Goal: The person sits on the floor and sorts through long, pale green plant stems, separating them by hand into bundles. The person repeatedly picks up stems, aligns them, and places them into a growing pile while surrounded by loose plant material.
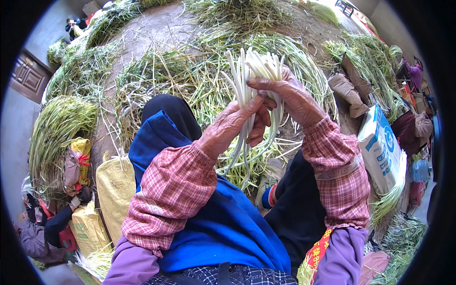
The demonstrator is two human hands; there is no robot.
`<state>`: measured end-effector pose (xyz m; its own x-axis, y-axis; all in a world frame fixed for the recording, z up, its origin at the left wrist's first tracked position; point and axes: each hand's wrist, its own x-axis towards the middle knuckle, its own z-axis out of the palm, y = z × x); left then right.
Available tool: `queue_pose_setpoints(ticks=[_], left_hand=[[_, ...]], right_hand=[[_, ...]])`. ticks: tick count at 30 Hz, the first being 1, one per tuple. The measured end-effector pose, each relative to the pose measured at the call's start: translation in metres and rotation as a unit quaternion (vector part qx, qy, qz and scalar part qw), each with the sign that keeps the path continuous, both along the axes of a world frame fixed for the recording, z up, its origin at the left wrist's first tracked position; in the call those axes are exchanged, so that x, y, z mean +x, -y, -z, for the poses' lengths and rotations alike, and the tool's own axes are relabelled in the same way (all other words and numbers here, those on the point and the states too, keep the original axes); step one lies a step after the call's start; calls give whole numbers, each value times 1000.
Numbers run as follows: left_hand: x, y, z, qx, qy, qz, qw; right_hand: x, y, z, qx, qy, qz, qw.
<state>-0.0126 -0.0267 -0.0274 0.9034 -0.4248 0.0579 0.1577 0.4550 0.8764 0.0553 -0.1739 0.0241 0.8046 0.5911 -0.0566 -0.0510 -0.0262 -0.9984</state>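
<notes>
A bunch of long pale stalks, possibly garlic scapes or garlic chives (265,66), is held upright above my lap, its white ends at the top and thinner ends hanging down. My left hand (237,123) pinches several of the stalks between thumb and fingers on the bunch's left side. My right hand (290,94) is closed around the larger part, thumb across the front. The two hands are close together; some right fingers are hidden. Both forearms wear pink checked sleeve covers, and a blue cloth (221,217) covers my lap.
Heaps of loose green stalks (171,85) lie on the floor ahead. A blue-and-white package (381,149) with pale stalks stands at right; a yellow woven sack (115,192) lies at left. One person (42,228) works at lower left, another (413,73) sits at right, a third (74,26) far back.
</notes>
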Motion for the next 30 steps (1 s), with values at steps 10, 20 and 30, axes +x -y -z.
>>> queue_pose_setpoints(ticks=[10, 20, 30], left_hand=[[-1, 0, 0, -27, -28, 25, 999], [1, 9, -4, 23, 8, -156, 987], [8, -2, 3, 16, -12, -194, 981]], right_hand=[[8, 0, 21, 53, -25, 8, 998], [12, 1, 24, 71, -30, 57, 995], [7, -3, 13, 100, -42, 48, 993]])
